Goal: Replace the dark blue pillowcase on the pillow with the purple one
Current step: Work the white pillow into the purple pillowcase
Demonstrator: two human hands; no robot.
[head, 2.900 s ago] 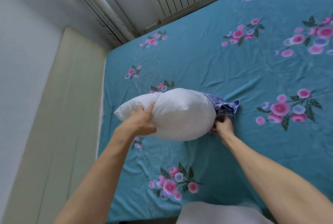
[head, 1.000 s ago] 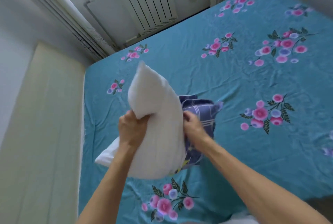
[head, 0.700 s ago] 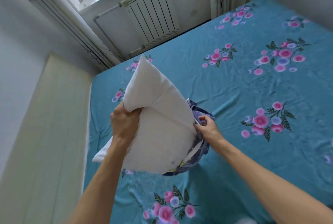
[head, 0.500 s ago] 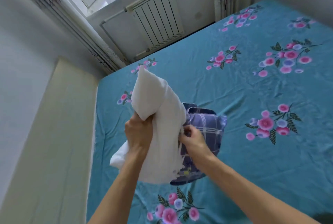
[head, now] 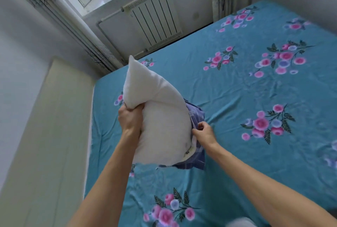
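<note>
Left hand [head: 131, 119] clenched on a bunched fold of the bare white pillow [head: 160, 117], holding it tilted, one corner pointing up toward the radiator [head: 155, 24], above the teal floral bedsheet [head: 246, 99]. Right hand [head: 204, 132] pinches the edge of the purple plaid pillowcase [head: 196, 155], which wraps only the pillow's lower right end. Pillowcase mostly hidden behind the pillow.

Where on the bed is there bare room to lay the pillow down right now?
Free: the flowered teal bedsheet right of the right hand, up toward the white radiator, and the near strip between the forearms. Crowded: mid-left, where the left hand grips the white pillow and the purple checked pillowcase bunches behind it.
</note>
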